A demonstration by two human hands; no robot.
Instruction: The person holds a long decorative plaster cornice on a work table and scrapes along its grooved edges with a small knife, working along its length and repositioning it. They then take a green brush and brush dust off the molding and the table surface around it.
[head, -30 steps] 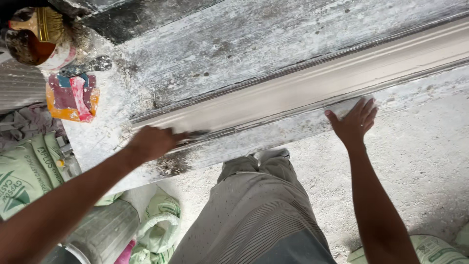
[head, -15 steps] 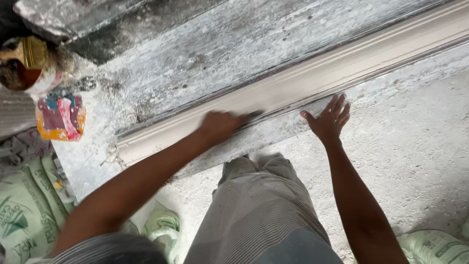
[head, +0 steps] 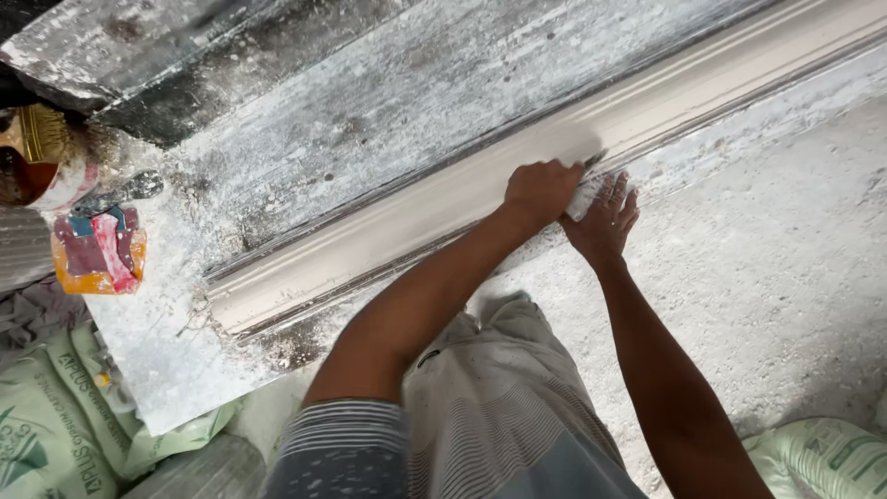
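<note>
- Nearest the camera, striped grey shorts [head: 499, 416] are seen from above; the legs below them are cut off by the lower edge.
- Pale green printed sacks [head: 55, 425] are stacked at the lower left, and another sack is partly seen at the lower right corner.
- The right hand [head: 605, 217] is laid flat, fingers spread, on the dusty white slab edge [head: 739, 120] just below the moulding.
- The left hand [head: 540, 189] is closed into a fist on the long white plaster cornice moulding [head: 388, 231]; a thin dark tip is seen sticking out beyond the knuckles, but what it belongs to cannot be made out.
- The moulding is laid diagonally across the powder-streaked grey bench top [head: 370, 120], from lower left to upper right, where it is cut off by the frame.
- At the far left, a crumpled orange and pink packet [head: 97, 249] is seen, with a dark red round container [head: 32, 157] behind it, half out of view.
</note>
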